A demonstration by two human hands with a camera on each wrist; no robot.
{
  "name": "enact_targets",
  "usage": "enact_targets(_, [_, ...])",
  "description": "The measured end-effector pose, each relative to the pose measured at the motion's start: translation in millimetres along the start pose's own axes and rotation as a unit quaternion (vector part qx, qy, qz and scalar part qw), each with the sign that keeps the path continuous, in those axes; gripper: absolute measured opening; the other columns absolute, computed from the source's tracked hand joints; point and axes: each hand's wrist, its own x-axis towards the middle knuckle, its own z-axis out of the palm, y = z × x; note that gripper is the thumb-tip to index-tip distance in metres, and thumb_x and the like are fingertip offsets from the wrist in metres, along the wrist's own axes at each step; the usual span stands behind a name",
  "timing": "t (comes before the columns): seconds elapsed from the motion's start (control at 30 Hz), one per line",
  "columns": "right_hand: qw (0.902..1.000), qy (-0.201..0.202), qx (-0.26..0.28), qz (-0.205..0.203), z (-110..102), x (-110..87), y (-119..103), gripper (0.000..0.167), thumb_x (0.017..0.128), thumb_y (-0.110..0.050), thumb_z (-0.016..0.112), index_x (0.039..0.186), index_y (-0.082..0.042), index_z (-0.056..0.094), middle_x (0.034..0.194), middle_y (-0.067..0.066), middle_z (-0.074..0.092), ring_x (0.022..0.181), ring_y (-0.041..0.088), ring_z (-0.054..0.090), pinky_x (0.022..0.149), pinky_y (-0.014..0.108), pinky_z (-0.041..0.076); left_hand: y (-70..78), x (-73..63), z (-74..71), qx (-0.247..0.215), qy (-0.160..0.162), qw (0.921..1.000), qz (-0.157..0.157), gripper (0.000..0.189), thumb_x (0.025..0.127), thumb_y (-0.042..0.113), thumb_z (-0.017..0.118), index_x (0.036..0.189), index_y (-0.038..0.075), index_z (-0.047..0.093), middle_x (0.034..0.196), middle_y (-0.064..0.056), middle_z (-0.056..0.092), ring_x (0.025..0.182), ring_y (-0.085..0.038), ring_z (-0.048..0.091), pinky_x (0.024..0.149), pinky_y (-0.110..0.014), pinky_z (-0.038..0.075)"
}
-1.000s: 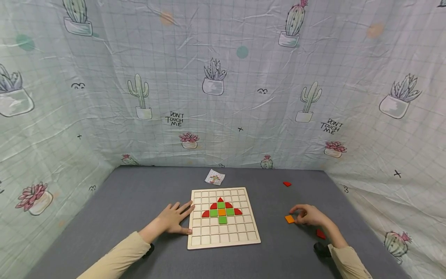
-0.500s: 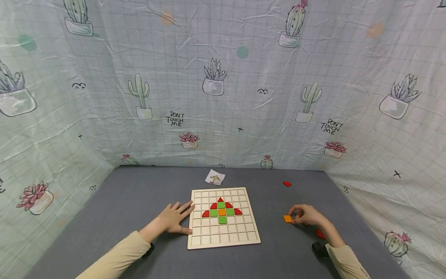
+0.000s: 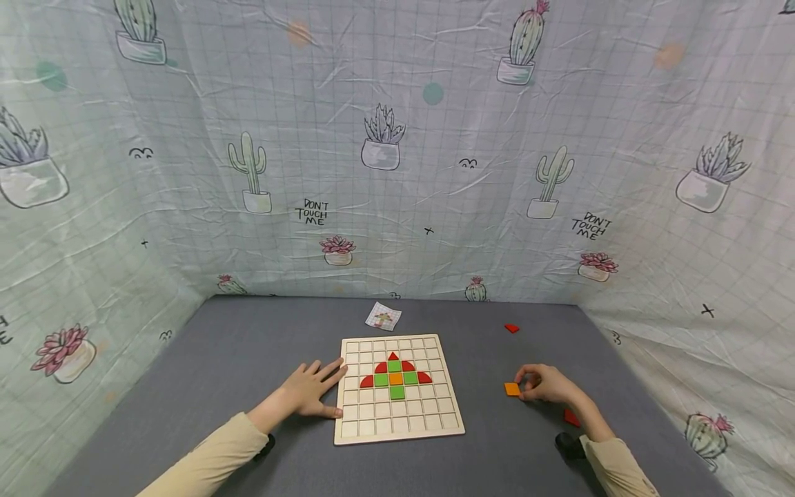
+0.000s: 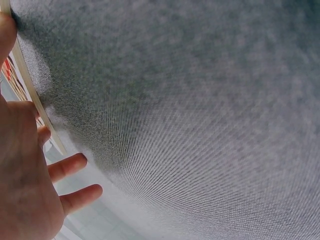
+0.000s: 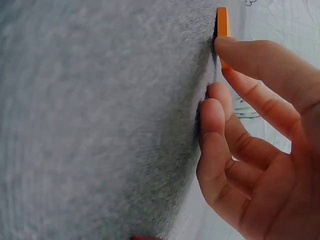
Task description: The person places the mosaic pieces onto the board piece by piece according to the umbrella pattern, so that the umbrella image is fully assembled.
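A square wooden grid board [image 3: 366,428] lies on the grey table, with green, red and orange pieces set in its cells. At its left edge my left hand [image 3: 306,390] touches the rim with fingers spread; the left wrist view shows the fingers [image 4: 82,197] and part of the board's edge [image 4: 31,92]. To the right of the board, my right hand [image 3: 548,384] pinches an orange square tile [image 3: 512,390] between thumb and index finger. In the right wrist view the tile [image 5: 222,21] is seen edge-on, close to the table, and the other fingers are curled.
Behind the board lies a small card [image 3: 383,316] printed with a coloured pattern. One red piece [image 3: 512,328] lies at the back right, another red piece [image 3: 571,417] beside my right wrist. A cactus-print cloth [image 3: 428,262] hangs behind the table and at both sides.
My right hand has drawn the orange tile slightly to the left, its pinch on the tile now plainer. My left hand and the board have stayed put.
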Motion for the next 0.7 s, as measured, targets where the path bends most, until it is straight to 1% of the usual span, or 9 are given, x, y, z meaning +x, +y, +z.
enact_targets(0.13, [0.9999,0.004,0.010,-0.013,1.1,1.1,-2.0,0.023,0.078,-0.013,0.066,0.097,-0.002,0.058,0.073,0.005,0.061,0.055,0.005,0.048,0.050,0.022,0.039,0.7,-0.4,-0.2,0.000,-0.001,1.0000,-0.001,0.086,0.074,0.066,0.051,0.141,0.017,0.028,0.147,-0.003,0.027,0.126,-0.037,0.034,0.097,-0.054,0.029])
enact_targets(0.37, [0.9990,0.020,0.019,-0.036,4.4,5.8,-12.9,0.021,0.081,-0.010,0.062,0.100,-0.002,0.057,0.079,0.009,0.066,0.063,0.015,0.058,0.053,0.026,0.045,1.1,0.4,-0.2,-0.003,0.000,1.0000,-0.003,0.086,0.074,0.065,0.052,0.141,0.017,0.028,0.147,-0.003,0.027,0.126,-0.037,0.034,0.097,-0.055,0.028])
enact_targets(0.53, [0.9975,0.016,0.026,-0.063,7.6,11.1,-21.4,0.021,0.080,-0.009,0.063,0.099,-0.001,0.057,0.078,0.012,0.066,0.063,0.015,0.059,0.053,0.025,0.045,-0.2,1.2,1.0,-0.005,-0.001,1.0000,-0.003,0.086,0.074,0.065,0.052,0.141,0.017,0.028,0.147,-0.003,0.026,0.126,-0.037,0.034,0.097,-0.055,0.028])
enact_targets(0.7, [0.9949,0.012,0.031,-0.095,16.0,18.2,-30.7,0.021,0.079,-0.008,0.063,0.097,0.001,0.057,0.075,0.012,0.065,0.060,0.015,0.060,0.053,0.023,0.045,-1.2,1.6,2.2,-0.003,-0.002,1.0000,-0.002,0.086,0.074,0.066,0.051,0.141,0.017,0.027,0.147,-0.003,0.026,0.126,-0.037,0.034,0.097,-0.055,0.028])
